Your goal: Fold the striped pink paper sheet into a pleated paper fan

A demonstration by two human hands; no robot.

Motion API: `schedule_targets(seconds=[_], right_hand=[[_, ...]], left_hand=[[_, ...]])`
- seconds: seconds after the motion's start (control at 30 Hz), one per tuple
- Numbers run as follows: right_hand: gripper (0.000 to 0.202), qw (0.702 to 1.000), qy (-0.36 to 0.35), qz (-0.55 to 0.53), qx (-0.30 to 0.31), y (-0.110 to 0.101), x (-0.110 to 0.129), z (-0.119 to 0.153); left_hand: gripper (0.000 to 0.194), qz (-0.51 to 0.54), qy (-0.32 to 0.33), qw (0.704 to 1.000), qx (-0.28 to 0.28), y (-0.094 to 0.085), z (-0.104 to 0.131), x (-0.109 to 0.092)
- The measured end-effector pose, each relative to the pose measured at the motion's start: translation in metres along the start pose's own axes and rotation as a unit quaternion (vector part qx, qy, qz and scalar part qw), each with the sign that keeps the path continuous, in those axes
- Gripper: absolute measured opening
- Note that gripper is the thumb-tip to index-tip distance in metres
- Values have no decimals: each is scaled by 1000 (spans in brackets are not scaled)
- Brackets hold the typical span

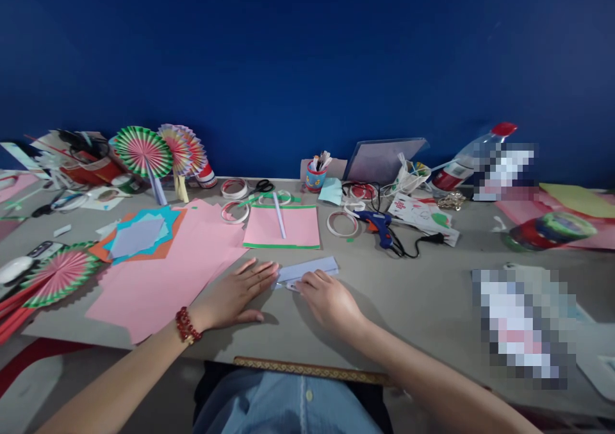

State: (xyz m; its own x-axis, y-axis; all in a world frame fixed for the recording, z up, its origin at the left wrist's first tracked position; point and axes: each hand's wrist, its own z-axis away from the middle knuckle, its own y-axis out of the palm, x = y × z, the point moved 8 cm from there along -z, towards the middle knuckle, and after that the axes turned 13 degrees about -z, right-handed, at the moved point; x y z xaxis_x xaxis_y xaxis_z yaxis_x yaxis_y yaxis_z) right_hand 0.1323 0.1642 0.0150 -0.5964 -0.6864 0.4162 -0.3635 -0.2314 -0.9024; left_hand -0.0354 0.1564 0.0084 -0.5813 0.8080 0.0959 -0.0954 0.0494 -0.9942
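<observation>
Head camera: both forearms reach in over the bench's (413, 331) front edge. The left hand (237, 293) lies palm down, fingers spread, tips right by a paper strip's (302, 268) left end. The right hand (331, 300) curls over its near side; I can't tell what it pinches. The strip, pale lavender and flat, looks creased lengthwise, nearer the front edge than the back.

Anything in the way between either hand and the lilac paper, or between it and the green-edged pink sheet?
Left hand: nothing visible; it's at the left end of the lilac paper. Right hand: a small whitish item, too unclear to name, shows by its fingers. Paper to pink sheet: nothing visible between.
</observation>
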Motion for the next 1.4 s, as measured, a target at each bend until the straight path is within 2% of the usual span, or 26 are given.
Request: schedule_targets(seconds=[0.17, 0.27, 0.4, 0.6, 0.73, 0.93, 1.4], right_hand=[[14, 1000, 3, -3, 0, 2, -1, -1], [15, 1000, 7, -5, 6, 2, -1, -1], [14, 1000, 14, 0, 20, -1, 0, -3], [16, 999, 14, 4, 30, -3, 2, -6], [16, 1000, 4, 2, 21, -1, 0, -5], [16, 1000, -3, -11, 20, 0, 0, -5], [14, 1000, -5, -10, 18, 2, 4, -6]], left_hand=[[86, 44, 3, 999, -8, -1, 1, 3], [74, 80, -4, 997, -25, -6, 1, 10], [62, 86, 18, 996, -14, -5, -1, 15], [64, 86, 13, 996, -17, 0, 0, 16], [63, 93, 11, 995, -31, -3, 0, 15], [60, 94, 17, 995, -18, -3, 0, 15], [56, 111, 1, 993, -30, -9, -1, 14]])
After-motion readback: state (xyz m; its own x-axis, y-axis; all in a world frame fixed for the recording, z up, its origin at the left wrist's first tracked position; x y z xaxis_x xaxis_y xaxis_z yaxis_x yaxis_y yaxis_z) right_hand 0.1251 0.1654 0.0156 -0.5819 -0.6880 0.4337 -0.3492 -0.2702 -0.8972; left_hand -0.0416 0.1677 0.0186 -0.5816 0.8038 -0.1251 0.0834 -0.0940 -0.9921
